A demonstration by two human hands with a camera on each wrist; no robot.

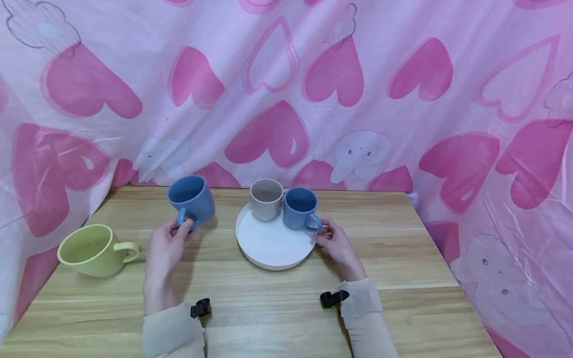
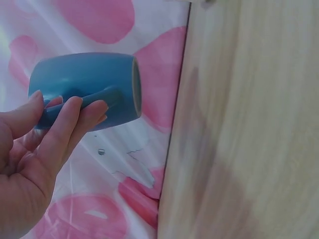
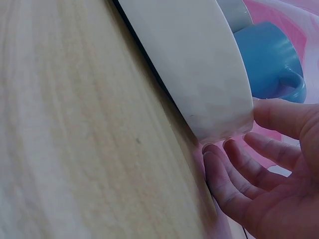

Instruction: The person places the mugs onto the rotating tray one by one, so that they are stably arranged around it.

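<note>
My left hand (image 1: 166,246) pinches the handle of a blue mug (image 1: 202,203) between thumb and fingers. In the left wrist view this mug (image 2: 84,74) hangs clear above the wooden table, its mouth tipped slightly toward me in the head view. My right hand (image 1: 337,248) holds the right edge of a round white tray (image 1: 268,248), thumb at the rim and fingertips against the side wall (image 3: 214,109). On the tray's back part stand a grey mug (image 1: 266,206) and a second blue mug (image 1: 296,219), side by side. The second blue mug's handle points toward my right hand.
A wide light-green mug (image 1: 105,261) stands at the table's left, its handle facing my left forearm. Behind the wooden table (image 1: 268,313) hangs a pink curtain (image 1: 268,129) with hearts, which also covers both sides. A black wrist camera (image 1: 333,298) sits at each sleeve.
</note>
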